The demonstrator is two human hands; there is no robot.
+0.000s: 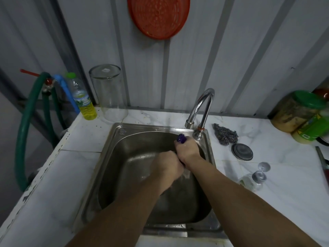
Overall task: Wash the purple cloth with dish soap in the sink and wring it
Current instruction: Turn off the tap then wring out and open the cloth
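A: Cloth first. Where is it?

B: The purple cloth [181, 139] sits over the sink [114, 154], near its back right corner, just in front of the tap [201, 107]. Only a twisted end shows, poking out past the right hand [187, 148].

A: Grip on it?

B: Right hand fisted tight round the cloth, knuckles up, forearm reaching in from the lower right across the sink's front rim. Left hand [168, 166] sits just nearer the camera, touching the right, fingers curled under, also clamped round the cloth as far as shows; the stretch between the two fists is mostly hidden. Left forearm comes in from the sink's front edge, wrist bent down into the basin.

A: Around the sink?

B: Left of it, at the back of the counter [53, 184], a bottle [84, 104] of yellow liquid with a green cap, and an upturned clear jar [109, 93] just beside it. Right of the sink, a steel scrubber [225, 134], then a round metal lid [242, 152] in front of that. Farther right, green-lidded tubs [300, 114]. On the wall behind the sink, an orange basket [158, 16]. A green hose [26, 125] hangs off the counter's left end.
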